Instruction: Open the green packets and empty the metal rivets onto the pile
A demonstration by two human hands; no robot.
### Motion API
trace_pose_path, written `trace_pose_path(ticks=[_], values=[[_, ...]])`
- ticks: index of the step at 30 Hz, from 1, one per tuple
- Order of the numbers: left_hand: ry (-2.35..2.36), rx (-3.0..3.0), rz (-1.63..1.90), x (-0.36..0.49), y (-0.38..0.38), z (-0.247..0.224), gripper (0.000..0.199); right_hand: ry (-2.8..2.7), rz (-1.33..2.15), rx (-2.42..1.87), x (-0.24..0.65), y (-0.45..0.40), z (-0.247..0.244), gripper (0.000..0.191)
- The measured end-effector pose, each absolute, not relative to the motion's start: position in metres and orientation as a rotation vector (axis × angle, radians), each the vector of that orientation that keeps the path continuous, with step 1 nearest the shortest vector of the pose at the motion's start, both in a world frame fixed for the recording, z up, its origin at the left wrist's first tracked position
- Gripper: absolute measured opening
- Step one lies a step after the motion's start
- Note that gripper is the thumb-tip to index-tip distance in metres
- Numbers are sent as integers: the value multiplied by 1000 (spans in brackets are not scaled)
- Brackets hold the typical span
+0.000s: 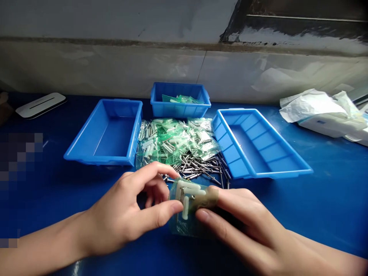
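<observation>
Between both hands is a small green-tinted clear plastic bag (184, 227) with white wall plugs and metal screws inside. My left hand (129, 207) pinches its left side, thumb in front and fingertips behind. From the right, my right hand (247, 226) grips the bag too, with its fingers partly behind the plastic and the thumb on the near side. Just beyond the hands lies a loose heap of metal screws (201, 168). Behind that, a pile of similar filled green bags (175, 140) covers the table.
Three blue bins surround the pile: a left bin (100, 159), a back bin (181, 109) holding some bags, and a right bin (281, 174). A white flat device (41, 105) lies far left. Crumpled white paper (313, 105) rests at the right by the wall (115, 69).
</observation>
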State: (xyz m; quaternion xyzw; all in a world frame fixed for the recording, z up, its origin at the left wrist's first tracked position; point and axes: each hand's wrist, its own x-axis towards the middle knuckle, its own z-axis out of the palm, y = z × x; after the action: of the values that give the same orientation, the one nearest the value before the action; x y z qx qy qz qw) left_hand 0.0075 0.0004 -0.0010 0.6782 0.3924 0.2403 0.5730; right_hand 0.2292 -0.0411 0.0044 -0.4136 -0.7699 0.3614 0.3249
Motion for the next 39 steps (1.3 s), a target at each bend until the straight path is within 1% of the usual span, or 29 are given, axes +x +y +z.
trace_pose_path(ticks=[2, 6, 8, 11, 14, 15, 16, 19, 20, 24, 27, 29, 32, 36, 39], values=[[937, 1502, 576, 9, 1, 2, 24, -2010, 928, -1095, 228, -42, 3, 19], [986, 1351, 651, 10, -2, 6, 30, -1971, 983, -1153, 228, -42, 7, 25], [979, 1349, 716, 9, -3, 6, 32, -1942, 1033, -1222, 227, -40, 11, 26], [922, 1454, 835, 8, -4, 5, 35, -1889, 1100, -1290, 224, -37, 16, 24], [862, 1534, 811, 7, -3, 3, 50, -1843, 1139, -1292, 221, -35, 16, 23], [850, 1546, 769, 6, -2, 2, 53, -1824, 1132, -1280, 220, -36, 15, 23], [843, 1559, 728, 5, 0, 2, 49, -1804, 1117, -1272, 219, -36, 14, 24], [825, 1664, 660, 4, 3, 2, 18, -1785, 1083, -1249, 219, -40, 12, 21], [818, 1713, 663, 4, 4, 3, 13, -1798, 1096, -1252, 220, -41, 11, 19], [760, 1876, 657, 5, 3, 4, 16, -1857, 1163, -1252, 226, -43, 7, 16], [763, 1883, 631, 5, 2, 3, 20, -1870, 1141, -1237, 230, -42, 4, 23], [767, 1854, 661, 5, 2, 0, 27, -1879, 1150, -1234, 232, -42, 3, 29], [741, 1802, 753, 4, 1, -4, 32, -1921, 1127, -1263, 234, -42, 3, 31], [752, 1784, 838, 4, 0, -5, 22, -1978, 1020, -1266, 236, -43, 5, 30], [803, 1795, 826, 4, -1, -2, 13, -1996, 1003, -1261, 236, -44, 5, 30]])
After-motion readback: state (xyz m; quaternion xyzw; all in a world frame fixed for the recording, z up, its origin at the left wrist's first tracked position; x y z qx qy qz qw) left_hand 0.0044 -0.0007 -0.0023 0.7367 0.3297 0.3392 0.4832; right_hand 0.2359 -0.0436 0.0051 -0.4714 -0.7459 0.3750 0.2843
